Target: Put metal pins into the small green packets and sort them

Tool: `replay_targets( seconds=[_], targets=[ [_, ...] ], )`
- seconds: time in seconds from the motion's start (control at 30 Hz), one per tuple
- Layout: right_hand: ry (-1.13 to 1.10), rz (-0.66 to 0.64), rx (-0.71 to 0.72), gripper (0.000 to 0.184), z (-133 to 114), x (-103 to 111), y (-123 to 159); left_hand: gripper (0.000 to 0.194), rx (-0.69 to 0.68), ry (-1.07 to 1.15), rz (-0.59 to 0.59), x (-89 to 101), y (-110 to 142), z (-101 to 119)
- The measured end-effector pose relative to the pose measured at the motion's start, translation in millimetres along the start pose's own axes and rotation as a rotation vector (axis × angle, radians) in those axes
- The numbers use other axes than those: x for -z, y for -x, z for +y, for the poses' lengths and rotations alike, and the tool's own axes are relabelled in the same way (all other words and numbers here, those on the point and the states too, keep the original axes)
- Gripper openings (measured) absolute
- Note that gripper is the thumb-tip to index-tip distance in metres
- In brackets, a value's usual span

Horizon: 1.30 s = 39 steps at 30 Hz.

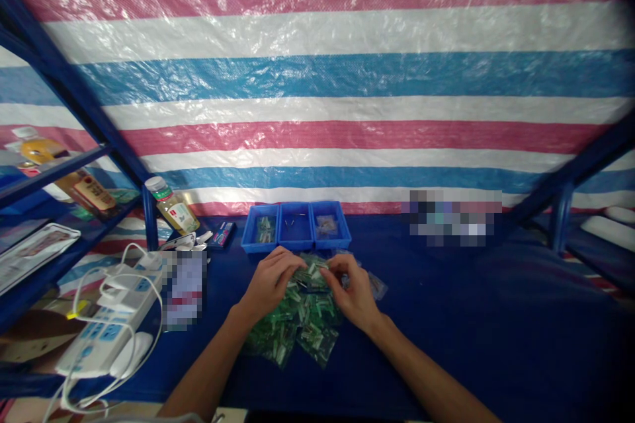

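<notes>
My left hand [272,281] pinches the left edge of a small clear, green-tinted plastic bag [314,275]. On its other side, my right hand [353,287] has thumb and fingers closed on the right edge. Slim pieces show through the plastic, but their kind is too small to make out. Below both hands lies a heap of similar bags [282,334] on the blue tabletop [446,344]. Behind the hands stands a blue tray with three compartments [296,225]: a green bag at left, a few thin dark pieces in the middle, a clear bag at right.
Another clear bag [377,285] lies beside my right hand. At left are a white power strip [112,317] with looping cables, a drink bottle [171,205] and a small dark box [221,235]. Blue metal posts [560,218] flank the table before a striped sheet [347,139].
</notes>
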State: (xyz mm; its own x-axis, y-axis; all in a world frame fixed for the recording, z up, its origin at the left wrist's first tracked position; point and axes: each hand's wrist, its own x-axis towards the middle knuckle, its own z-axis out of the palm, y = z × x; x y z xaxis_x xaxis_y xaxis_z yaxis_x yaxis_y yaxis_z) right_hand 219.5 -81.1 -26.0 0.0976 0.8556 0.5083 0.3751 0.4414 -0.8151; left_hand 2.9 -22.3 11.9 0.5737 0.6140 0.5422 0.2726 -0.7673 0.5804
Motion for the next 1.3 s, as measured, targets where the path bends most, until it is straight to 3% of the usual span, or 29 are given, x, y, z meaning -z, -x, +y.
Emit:
replay_targets(
  seconds=[0.2,0.37,0.63,0.83,0.97,1.07,1.17,1.3],
  targets=[
    [-0.053,-0.044,-0.050,0.014,-7.1,5.9,-5.6,0.027,-0.087,-0.023,-0.007,0.6,-2.1,-2.5],
    [-0.063,-0.100,-0.016,0.029,-9.5,9.2,-5.1,0.022,-0.088,-0.065,0.057,0.6,-1.1,-5.3],
    [0.036,-0.152,0.036,0.019,-14.5,5.9,-6.8,0.009,-0.048,-0.095,0.040,2.9,-1.9,1.2],
    [0.012,-0.132,-0.042,0.035,-13.4,6.5,-10.9,0.024,0.016,-0.080,-0.051,3.9,-5.1,9.4],
    [-0.132,-0.128,-0.163,0.018,-9.1,1.1,-8.0,0.030,0.049,-0.090,-0.092,3.4,-5.2,10.1],
    [-0.266,-0.093,-0.222,0.029,-6.4,-1.8,-6.2,0.034,0.066,-0.111,-0.102,3.2,-4.9,9.6],
    [-0.287,-0.121,-0.218,0.020,-6.7,-0.8,-7.5,0.038,0.079,-0.124,-0.083,2.2,-4.8,8.8],
    [-0.286,-0.128,-0.208,0.022,-11.1,2.8,-11.1,0.030,0.128,-0.093,0.029,0.4,-4.5,5.7]
  ],
)
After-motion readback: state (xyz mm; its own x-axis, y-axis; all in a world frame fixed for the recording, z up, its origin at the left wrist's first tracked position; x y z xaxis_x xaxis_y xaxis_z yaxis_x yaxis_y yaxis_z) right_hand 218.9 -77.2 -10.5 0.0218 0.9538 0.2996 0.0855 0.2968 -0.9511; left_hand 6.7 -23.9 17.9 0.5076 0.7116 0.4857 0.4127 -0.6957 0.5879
